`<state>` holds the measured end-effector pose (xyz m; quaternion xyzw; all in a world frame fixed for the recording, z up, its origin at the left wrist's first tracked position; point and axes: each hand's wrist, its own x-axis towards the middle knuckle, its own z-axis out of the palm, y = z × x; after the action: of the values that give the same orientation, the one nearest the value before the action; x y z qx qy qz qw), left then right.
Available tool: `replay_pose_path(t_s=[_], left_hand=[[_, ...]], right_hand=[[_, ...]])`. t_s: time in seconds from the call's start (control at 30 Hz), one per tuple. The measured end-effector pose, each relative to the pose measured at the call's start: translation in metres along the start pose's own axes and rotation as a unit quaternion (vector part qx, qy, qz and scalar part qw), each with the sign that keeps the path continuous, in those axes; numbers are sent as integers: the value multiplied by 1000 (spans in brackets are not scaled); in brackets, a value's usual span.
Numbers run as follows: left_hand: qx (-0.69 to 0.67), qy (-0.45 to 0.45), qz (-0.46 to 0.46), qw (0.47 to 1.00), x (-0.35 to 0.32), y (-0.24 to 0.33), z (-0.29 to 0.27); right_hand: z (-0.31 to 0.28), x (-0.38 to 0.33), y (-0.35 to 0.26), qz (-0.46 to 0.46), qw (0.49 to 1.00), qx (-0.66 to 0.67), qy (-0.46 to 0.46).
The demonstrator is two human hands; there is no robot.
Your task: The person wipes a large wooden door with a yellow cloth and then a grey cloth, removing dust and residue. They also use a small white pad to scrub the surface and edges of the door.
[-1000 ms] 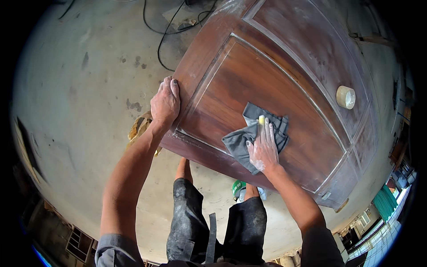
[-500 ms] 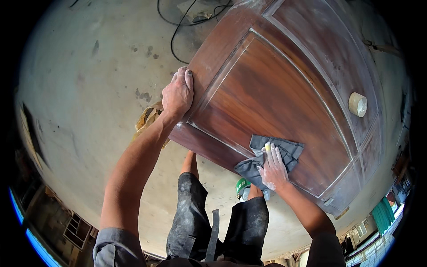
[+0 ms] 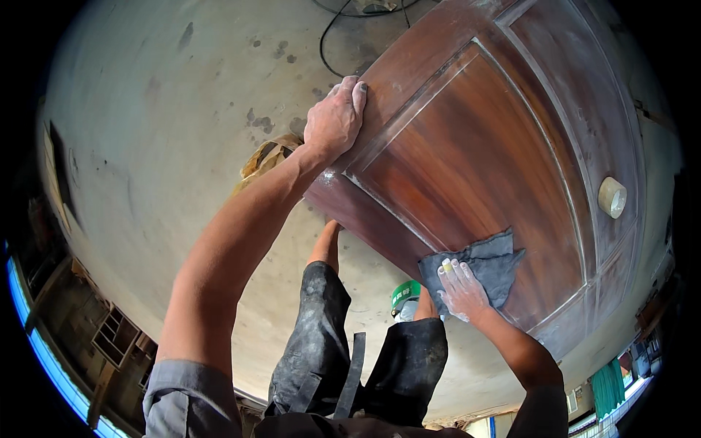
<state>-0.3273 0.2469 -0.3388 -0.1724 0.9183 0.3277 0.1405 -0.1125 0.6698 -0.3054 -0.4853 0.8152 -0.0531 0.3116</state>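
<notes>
A brown wooden panelled door lies in front of me, with whitish dust along its mouldings. My left hand is closed over the door's left edge near its corner, fingers together and powdered white. Dusty and outstretched, the fingers of my right hand lie flat on a dark grey cloth. That cloth is spread, a little creased, over the near part of the recessed panel and the frame beside it. One right finger has a yellow wrap at its tip.
On the door's right side stands a roll of tape. A green-and-white tub is on the floor below the near edge, beside my leg. Crumpled brown paper shows past my left forearm. A black cable loops across the floor at the far side.
The view has shifted, so the door sits further right in the picture. My right hand and the cloth have slid along the panel's near side, and the cloth lies flatter.
</notes>
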Motion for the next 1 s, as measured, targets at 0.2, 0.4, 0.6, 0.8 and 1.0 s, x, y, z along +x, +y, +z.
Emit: replay_pose_path(t_s=[0.2, 0.4, 0.6, 0.8, 1.0], left_hand=[[-146, -54, 31, 987, 11, -10, -4], [-438, 51, -84, 893, 7, -84, -59], [-270, 85, -230, 931, -128, -256, -98], [-170, -24, -359, 917, -362, -312, -59], [-237, -105, -482, 837, -545, -245, -18]], right_hand=[[-84, 243, -55, -85, 978, -31, 188], [-108, 298, -39, -153, 961, 40, 227], [-211, 320, 139, 125, 928, -78, 342], [-179, 305, 58, -23, 976, 43, 214], [-234, 346, 213, 215, 899, -121, 361]])
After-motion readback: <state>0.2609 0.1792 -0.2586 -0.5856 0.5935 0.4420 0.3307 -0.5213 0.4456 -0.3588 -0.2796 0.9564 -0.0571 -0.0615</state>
